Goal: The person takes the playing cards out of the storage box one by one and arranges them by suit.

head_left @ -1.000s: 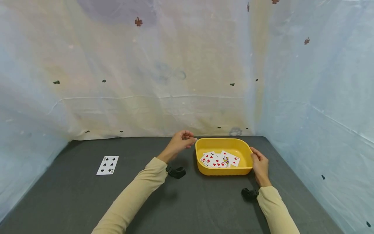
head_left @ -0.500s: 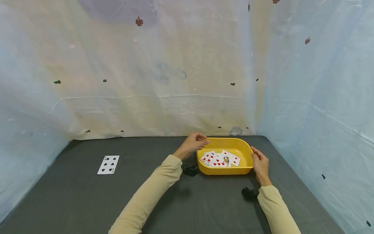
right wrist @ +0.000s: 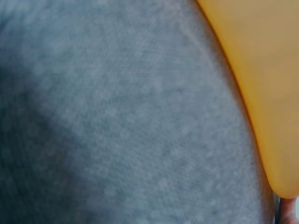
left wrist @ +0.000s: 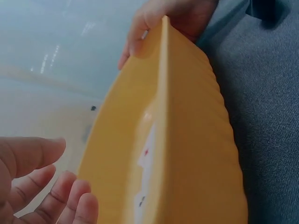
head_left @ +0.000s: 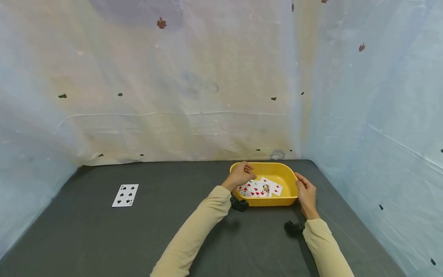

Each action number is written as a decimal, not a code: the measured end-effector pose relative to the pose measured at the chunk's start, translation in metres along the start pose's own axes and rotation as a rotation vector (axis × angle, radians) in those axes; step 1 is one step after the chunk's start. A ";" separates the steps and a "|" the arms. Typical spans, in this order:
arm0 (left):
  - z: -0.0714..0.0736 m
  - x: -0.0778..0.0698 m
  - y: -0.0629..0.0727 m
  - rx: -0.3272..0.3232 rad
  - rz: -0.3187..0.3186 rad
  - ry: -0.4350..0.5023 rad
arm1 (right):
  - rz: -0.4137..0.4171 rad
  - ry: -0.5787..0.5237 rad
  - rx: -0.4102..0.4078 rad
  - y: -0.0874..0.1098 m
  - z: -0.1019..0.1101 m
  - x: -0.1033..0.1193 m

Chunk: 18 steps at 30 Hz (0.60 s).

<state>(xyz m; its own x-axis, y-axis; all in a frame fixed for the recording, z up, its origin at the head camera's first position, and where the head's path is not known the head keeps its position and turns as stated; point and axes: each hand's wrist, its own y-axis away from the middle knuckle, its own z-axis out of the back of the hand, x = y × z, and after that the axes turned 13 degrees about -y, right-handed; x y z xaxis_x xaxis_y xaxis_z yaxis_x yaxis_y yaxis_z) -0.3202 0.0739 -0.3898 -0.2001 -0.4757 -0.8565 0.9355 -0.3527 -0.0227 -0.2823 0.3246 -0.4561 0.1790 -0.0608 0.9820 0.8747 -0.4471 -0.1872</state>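
A yellow plastic tray (head_left: 277, 202) stands on the right part of the table with several face-up playing cards (head_left: 254, 189) in it. My right hand (head_left: 306, 196) grips its right end, thumb at the rim. Over the tray's left side hovers my left hand (head_left: 239, 176), overlapping part of the cards in the head view. In the left wrist view the left hand's fingers (left wrist: 60, 189) are loosely bent with nothing between them, beside the tray wall (left wrist: 201, 126). The right wrist view shows mostly cloth and the yellow tray's side (right wrist: 266, 84).
A six of spades (head_left: 125, 195) lies face up on the left part of the dark table (head_left: 104, 238). Patterned pale sheeting (head_left: 194, 77) hangs behind the table and along its sides. Black wrist cameras (head_left: 294, 227) sit under both wrists.
My left hand has moved right, from beside the tray's left end to over its left part. The right hand keeps its grip, and the tray and cards stay put.
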 end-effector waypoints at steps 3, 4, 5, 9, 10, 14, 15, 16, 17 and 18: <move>-0.007 0.003 -0.004 -0.028 0.030 -0.032 | 0.000 -0.007 0.000 0.000 -0.001 0.000; -0.009 0.005 -0.005 -0.038 0.038 -0.048 | 0.003 -0.012 0.003 0.001 -0.001 -0.001; -0.011 0.006 -0.006 -0.046 0.048 -0.065 | 0.005 -0.014 0.004 0.001 -0.001 -0.001; -0.017 0.009 -0.007 -0.065 0.067 -0.124 | 0.019 -0.019 0.001 0.001 -0.002 -0.002; -0.017 0.009 -0.007 -0.067 0.069 -0.134 | 0.024 -0.020 -0.002 0.001 -0.002 -0.002; -0.020 0.009 -0.006 -0.078 0.088 -0.193 | 0.025 -0.026 -0.006 0.002 -0.003 -0.003; -0.021 0.009 -0.006 -0.083 0.091 -0.211 | 0.024 -0.027 -0.006 0.002 -0.004 -0.003; -0.022 0.009 -0.006 -0.089 0.093 -0.224 | 0.023 -0.027 -0.004 0.003 -0.004 -0.003; -0.023 0.009 -0.005 -0.093 0.098 -0.234 | 0.021 -0.025 -0.001 0.003 -0.004 -0.003; -0.025 0.009 -0.005 -0.097 0.108 -0.245 | 0.020 -0.021 0.001 0.004 -0.004 -0.002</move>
<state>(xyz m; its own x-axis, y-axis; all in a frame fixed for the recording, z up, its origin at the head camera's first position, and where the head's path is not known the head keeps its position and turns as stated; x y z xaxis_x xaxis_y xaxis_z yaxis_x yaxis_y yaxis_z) -0.3195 0.0911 -0.4100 -0.1513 -0.6914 -0.7065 0.9764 -0.2161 0.0023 -0.2812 0.3193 -0.4589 0.2057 -0.0507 0.9773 0.8715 -0.4448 -0.2065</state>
